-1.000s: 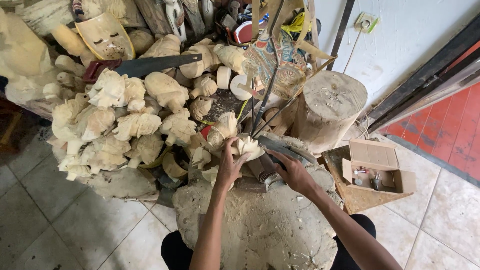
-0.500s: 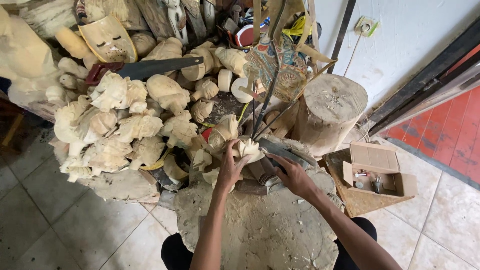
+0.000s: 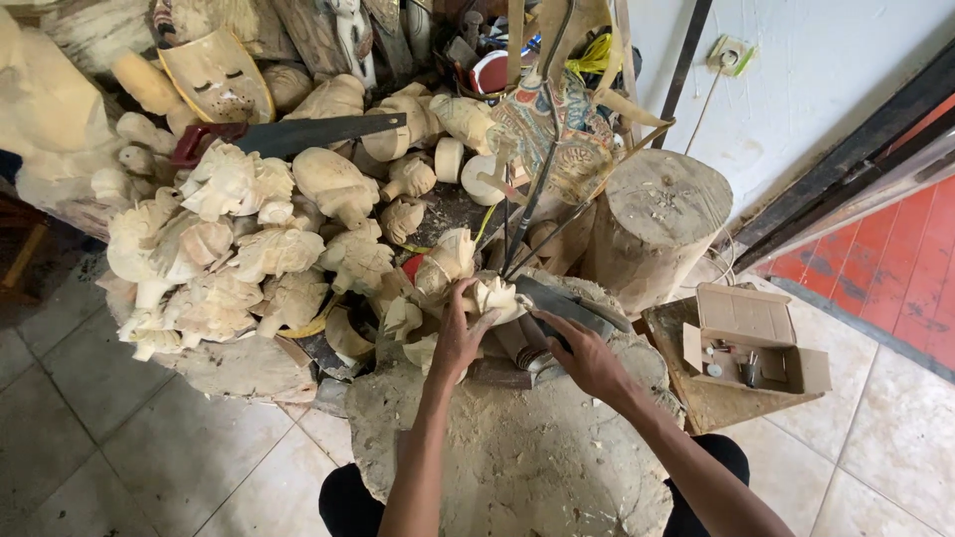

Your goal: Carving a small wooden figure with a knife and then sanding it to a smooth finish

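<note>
My left hand [image 3: 460, 336] grips a small pale carved wooden piece [image 3: 494, 295] at the far edge of a big rough wooden block [image 3: 497, 457] in front of me. My right hand [image 3: 587, 356] lies just right of it, fingers curled around a dark flat blade tool [image 3: 562, 303] that points toward the carving. Several tool handles [image 3: 522, 350] lie between the two hands, partly hidden by them.
A heap of pale wooden carvings [image 3: 249, 249] fills the left, with a handsaw [image 3: 298, 134] on top and a wooden mask [image 3: 217, 75] behind. A round log stump [image 3: 652, 219] stands at right, next to an open cardboard box [image 3: 751, 343] of small parts. Tiled floor lies around.
Both hands stay on the carving and the blade tool, shifting only slightly; the view has drifted a little.
</note>
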